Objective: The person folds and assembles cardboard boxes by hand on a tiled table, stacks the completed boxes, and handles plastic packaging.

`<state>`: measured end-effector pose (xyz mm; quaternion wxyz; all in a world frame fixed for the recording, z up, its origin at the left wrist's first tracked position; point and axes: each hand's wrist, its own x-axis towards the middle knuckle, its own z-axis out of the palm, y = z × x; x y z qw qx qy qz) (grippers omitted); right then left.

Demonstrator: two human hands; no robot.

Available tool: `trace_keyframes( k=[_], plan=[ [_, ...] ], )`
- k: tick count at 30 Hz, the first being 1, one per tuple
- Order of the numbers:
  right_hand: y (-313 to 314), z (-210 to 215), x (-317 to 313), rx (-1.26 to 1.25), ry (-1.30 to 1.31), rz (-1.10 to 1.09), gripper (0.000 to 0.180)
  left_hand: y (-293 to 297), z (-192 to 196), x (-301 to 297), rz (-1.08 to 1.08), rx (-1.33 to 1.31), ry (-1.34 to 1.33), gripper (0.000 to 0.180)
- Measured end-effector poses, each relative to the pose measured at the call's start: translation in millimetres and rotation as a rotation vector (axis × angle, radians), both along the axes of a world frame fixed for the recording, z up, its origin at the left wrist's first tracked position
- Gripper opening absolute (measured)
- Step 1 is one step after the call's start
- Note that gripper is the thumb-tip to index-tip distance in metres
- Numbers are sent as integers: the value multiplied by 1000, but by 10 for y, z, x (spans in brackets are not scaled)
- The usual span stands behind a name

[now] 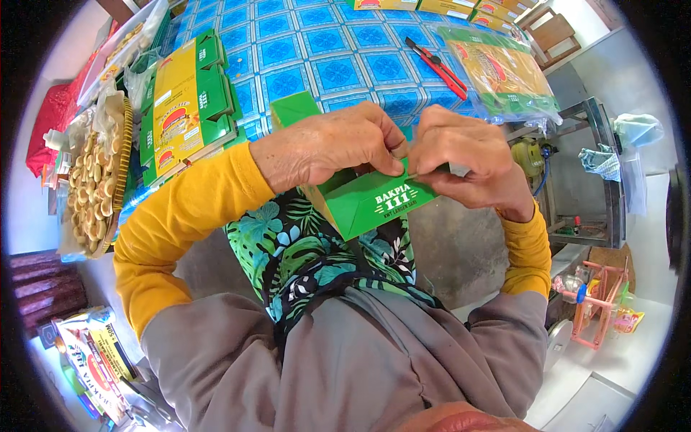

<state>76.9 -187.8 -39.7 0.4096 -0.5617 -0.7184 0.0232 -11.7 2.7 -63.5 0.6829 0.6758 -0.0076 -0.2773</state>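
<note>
Over my lap, at the near edge of the table, I hold a green and yellow cardboard box, tilted, with its printed green end panel facing me. My left hand reaches across its open side, with thumb and fingers pinched on the panel's upper edge. Close beside it, my right hand is closed with bent fingers on the same edge, towards the right corner. Fingertips of both hands nearly meet there. A green flap stands up behind my left wrist. The inside of the box is mostly hidden by my hands.
A blue checked cloth covers the table. Folded cartons are stacked at left, beside a woven tray of small round pastries. Red-handled pliers or cutters lie near a plastic-wrapped carton pack. Yellow boxes line the back.
</note>
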Motion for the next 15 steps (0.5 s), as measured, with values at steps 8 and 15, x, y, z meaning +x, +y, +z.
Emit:
trace_keyframes(
  k=[8, 15],
  plan=[
    [-32, -52, 55, -46, -99, 103, 28, -117, 51, 75, -5, 107, 22, 13],
    [-114, -101, 42, -103, -143, 153, 21, -173, -22, 176, -71, 52, 51, 19]
  ],
)
